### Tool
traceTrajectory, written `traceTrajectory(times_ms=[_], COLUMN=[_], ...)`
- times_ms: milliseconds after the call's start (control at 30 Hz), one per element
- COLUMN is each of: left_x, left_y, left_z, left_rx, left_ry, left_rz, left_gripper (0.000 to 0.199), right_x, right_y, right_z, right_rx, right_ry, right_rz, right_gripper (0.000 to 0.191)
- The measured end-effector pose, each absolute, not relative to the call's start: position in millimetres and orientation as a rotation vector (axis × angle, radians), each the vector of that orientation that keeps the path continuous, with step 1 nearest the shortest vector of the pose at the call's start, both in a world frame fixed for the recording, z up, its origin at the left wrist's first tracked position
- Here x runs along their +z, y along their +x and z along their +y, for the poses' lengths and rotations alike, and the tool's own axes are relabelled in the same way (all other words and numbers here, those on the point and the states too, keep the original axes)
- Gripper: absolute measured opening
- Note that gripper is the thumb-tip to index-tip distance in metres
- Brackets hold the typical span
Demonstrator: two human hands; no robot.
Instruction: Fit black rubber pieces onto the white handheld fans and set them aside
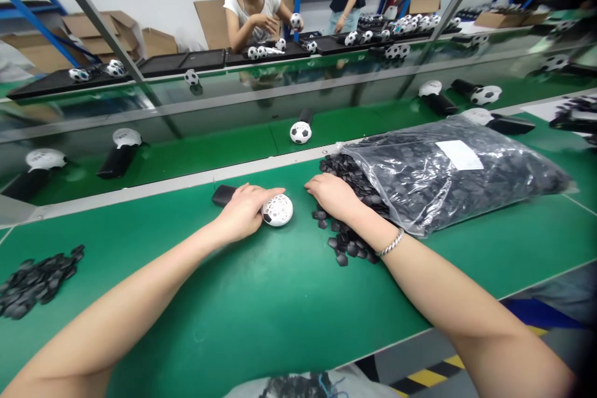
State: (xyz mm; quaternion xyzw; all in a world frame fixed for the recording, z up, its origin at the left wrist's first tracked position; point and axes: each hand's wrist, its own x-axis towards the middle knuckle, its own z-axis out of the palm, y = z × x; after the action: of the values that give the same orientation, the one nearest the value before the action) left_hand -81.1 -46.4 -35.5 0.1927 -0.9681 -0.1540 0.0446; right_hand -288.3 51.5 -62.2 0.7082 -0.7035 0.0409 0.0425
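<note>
From my remote station I see the left hand [245, 208] grasping a ball-headed piece [278, 210] mid-table, its white ball to the right, black handle [222, 195] to the left. Right hand [333, 194] dips into loose black chips [347, 242]; whether it pinches one, I cannot tell. Clear bag [466, 183] of chips, right; small heap [40, 283] near left on the green table [261, 305].

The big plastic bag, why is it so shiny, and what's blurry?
Head view: white glare streaks the plastic bag, probably reflected light; head view: black parts at far right look smeared, while the white ball by the left hand looks sharper.
</note>
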Motion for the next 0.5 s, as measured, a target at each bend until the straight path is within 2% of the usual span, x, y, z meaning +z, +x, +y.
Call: traceTrajectory(times_ms=[167, 300, 400, 500], left_x=[-41, -43, -44, -43], left_y=[-79, -76, -75, -76], left_z=[-47, -45, -46, -50], left_rx=[-0.502, -0.486, -0.487, -0.51], left_ry=[0.586, 0.581, 0.561, 0.491], left_rz=[-2.921, -2.905, -2.891, -2.905], left_gripper=[0.064, 0.063, 0.062, 0.06], right_x=[-57, -57, -57, -51], right_y=[-270, -273, -278, -271], right_z=[55, 55, 58, 66], right_rx=[-0.081, -0.035, 0.321, 0.973], right_ry=[2.143, 2.088, 2.091, 2.163], right_rz=[-2.103, -2.174, -2.263, -2.365], right_gripper=[0.021, 0.021, 0.026, 0.02])
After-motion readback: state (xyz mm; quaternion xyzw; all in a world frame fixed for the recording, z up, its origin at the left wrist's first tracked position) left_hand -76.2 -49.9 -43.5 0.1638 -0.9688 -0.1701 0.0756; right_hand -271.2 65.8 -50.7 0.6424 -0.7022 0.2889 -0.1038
